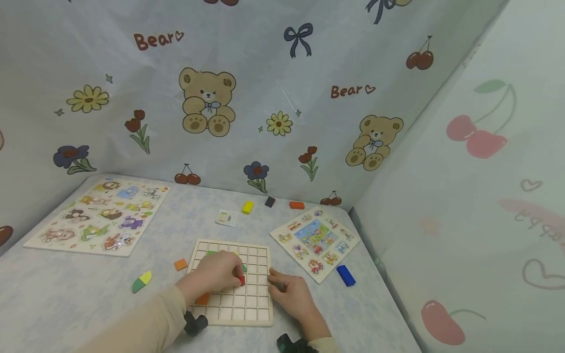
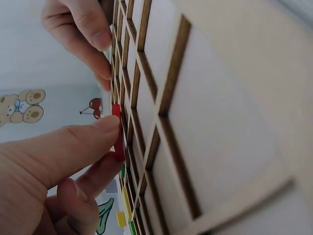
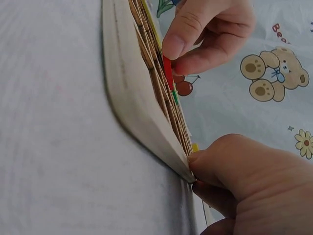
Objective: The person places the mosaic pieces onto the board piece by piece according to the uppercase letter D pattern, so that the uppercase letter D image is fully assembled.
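Observation:
A wooden grid board [image 1: 259, 314] lies on the table. My left hand [image 1: 216, 271] is over its middle. Between thumb and fingers it pinches a red block [image 2: 117, 131], which touches the grid lines. On the right edge of the board, my right hand [image 1: 295, 295] grips the rim with thumb above and fingers beneath, as the right wrist view shows. An orange piece [image 1: 202, 299] sits in the board's lower left cells. Green piece [image 1: 212, 252] and others near the top are partly hidden by the left hand.
Left of the board lie an orange square [image 1: 180, 264] and a green-and-yellow piece [image 1: 141, 282]. Beyond are yellow [image 1: 247, 207], black [image 1: 270, 201] and red-orange [image 1: 296, 205] blocks. A blue block [image 1: 346, 275] lies right, near a picture puzzle [image 1: 315, 240]. An animal puzzle [image 1: 97, 215] is far left.

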`<state>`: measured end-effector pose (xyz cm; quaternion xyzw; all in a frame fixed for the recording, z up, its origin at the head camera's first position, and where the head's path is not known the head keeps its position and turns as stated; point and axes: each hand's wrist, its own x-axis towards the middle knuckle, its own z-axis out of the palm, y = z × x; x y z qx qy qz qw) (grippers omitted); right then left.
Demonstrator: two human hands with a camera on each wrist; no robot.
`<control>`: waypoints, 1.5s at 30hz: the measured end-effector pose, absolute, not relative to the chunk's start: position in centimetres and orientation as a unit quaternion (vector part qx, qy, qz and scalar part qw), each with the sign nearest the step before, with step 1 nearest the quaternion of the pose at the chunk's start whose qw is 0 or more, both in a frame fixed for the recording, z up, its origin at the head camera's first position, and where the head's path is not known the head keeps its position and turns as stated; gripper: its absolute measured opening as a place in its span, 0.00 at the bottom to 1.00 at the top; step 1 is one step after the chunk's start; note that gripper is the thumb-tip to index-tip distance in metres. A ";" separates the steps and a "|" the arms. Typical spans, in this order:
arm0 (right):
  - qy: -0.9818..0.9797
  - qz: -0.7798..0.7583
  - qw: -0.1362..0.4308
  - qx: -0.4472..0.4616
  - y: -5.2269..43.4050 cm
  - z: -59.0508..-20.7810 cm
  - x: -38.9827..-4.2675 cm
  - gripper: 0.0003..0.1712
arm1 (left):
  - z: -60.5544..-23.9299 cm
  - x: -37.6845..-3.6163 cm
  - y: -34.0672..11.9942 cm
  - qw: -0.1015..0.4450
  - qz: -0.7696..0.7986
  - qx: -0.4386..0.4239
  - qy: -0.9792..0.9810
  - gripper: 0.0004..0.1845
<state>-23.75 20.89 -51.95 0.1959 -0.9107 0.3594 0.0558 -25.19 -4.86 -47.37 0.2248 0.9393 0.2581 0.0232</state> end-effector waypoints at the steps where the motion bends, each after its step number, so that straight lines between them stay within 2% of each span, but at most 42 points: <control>1: -0.911 0.358 0.056 0.196 20.9 -51.9 -23.7 0.14 | -47.3 -25.2 -4.7 0.025 0.254 0.225 0.940 0.05; 7: -0.912 0.354 0.062 0.197 20.8 -51.8 -23.7 0.14 | -47.3 -25.5 -4.2 0.044 0.262 0.208 0.941 0.05; 14: -0.913 0.354 0.064 0.195 20.8 -51.8 -23.7 0.13 | -47.4 -25.5 -4.5 0.035 0.277 0.187 0.942 0.10; 18: -0.913 0.351 0.065 0.194 20.6 -52.0 -23.7 0.13 | -47.3 -24.8 -5.6 0.041 0.283 0.169 0.943 0.05; 21: -0.914 0.350 0.066 0.194 20.6 -52.2 -23.7 0.13 | -46.6 -24.0 -7.5 0.042 0.289 0.140 0.946 0.03; 25: -0.914 0.350 0.062 0.193 20.6 -52.1 -23.8 0.13 | -44.9 -22.9 -12.1 0.033 0.290 0.094 0.952 0.13; 29: -0.916 0.347 0.059 0.194 20.8 -52.0 -23.9 0.13 | -43.7 -21.7 -17.9 0.020 0.281 0.057 0.958 0.19; 34: -0.915 0.354 0.055 0.187 21.1 -51.8 -23.9 0.13 | -44.4 -20.7 -23.5 0.028 0.268 0.024 0.963 0.27; 39: -0.912 0.365 0.047 0.183 21.1 -51.8 -24.0 0.13 | -47.1 -20.5 -26.0 0.072 0.276 0.009 0.959 0.35; 45: -0.913 0.363 0.047 0.178 20.8 -51.8 -23.8 0.13 | -48.9 -20.3 -26.5 0.067 0.280 0.021 0.957 0.31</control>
